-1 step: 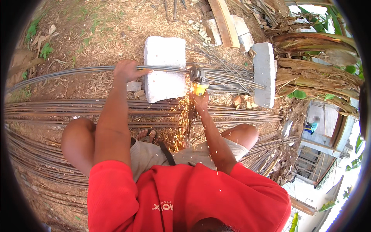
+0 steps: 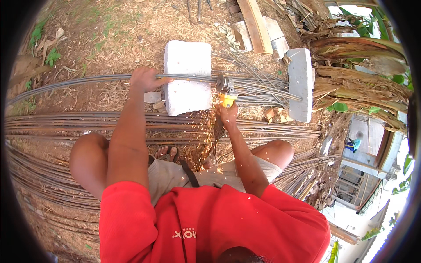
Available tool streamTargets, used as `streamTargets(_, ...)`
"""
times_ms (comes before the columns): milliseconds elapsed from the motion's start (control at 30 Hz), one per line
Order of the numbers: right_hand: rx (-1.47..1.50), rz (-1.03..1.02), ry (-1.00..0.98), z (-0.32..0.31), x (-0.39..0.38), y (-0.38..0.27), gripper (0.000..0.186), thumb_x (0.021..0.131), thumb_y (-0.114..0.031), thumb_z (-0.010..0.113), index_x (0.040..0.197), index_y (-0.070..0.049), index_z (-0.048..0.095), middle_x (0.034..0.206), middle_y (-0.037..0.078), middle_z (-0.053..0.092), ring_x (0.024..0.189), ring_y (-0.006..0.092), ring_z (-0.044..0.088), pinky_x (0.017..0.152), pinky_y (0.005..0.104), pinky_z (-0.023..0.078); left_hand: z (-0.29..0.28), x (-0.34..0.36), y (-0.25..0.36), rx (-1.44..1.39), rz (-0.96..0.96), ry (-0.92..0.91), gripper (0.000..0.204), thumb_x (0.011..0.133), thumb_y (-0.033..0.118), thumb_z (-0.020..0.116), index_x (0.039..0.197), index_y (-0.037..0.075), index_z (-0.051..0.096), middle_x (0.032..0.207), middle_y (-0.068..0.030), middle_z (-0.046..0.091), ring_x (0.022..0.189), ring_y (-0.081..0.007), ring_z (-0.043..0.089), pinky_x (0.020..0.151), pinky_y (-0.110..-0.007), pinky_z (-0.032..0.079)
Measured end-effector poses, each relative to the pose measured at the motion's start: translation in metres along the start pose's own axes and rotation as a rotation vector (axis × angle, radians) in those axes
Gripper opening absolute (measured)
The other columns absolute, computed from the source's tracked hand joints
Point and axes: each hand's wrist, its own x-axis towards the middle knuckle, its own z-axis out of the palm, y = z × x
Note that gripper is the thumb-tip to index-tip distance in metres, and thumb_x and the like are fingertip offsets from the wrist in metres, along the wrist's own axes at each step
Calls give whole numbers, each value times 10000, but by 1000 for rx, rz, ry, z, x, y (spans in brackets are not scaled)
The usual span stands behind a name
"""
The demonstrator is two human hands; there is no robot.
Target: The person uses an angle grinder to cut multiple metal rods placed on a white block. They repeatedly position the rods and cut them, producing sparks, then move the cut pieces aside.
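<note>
1. Left hand [image 2: 144, 79]: fingers closed around the bundle of metal rods [image 2: 105, 78], thumb extended rightward along it, its tip over the edge of the white block [image 2: 187, 98]
2. Right hand [image 2: 228, 115]: fingers wrapped around the yellow body of the angle grinder [image 2: 227, 101]; whether a finger presses a switch cannot be told
3. Bundle position: passes through the left fingers, bends away to their left, and crosses the white block on their right to the disc [image 2: 220, 82], just beyond the right fingers
4. Bundle handling: presumably stiff yet springy over its length, heavy together, not fragile; grip with the whole hand, well apart from the disc
5. Grinder handling: probably hard and moderately heavy; hold by the body, behind the disc; orange sparks [image 2: 205, 136] fall to the left of the right fingers
6. Count: one grinder, one disc, one white block between both sets of fingers, one grey slab [image 2: 300, 87] well right of the right fingers; bundle, several rods, overlapping, exact number unclear
</note>
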Motion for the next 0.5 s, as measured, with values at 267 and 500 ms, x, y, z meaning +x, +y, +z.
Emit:
streamTargets(267,50,-83,-63,0,13,12,457,805,-94,890,1188,18,667,885,76,766,703,167,698,625,347,580,-2,9,-2,-23,-25,-40,1099,790,1057,540,846,-7,808,831,-201,757,913,-359,770,846,-511,598)
streamTargets(500,19,-73,-82,-5,15,23,449,798,-138,884,1165,41,699,878,101,772,725,185,709,654,370,594,-1,11,-2,-15,-33,-38,1110,783,1070,524,820,-8,787,819,-206,753,887,-356,769,848,-514,601)
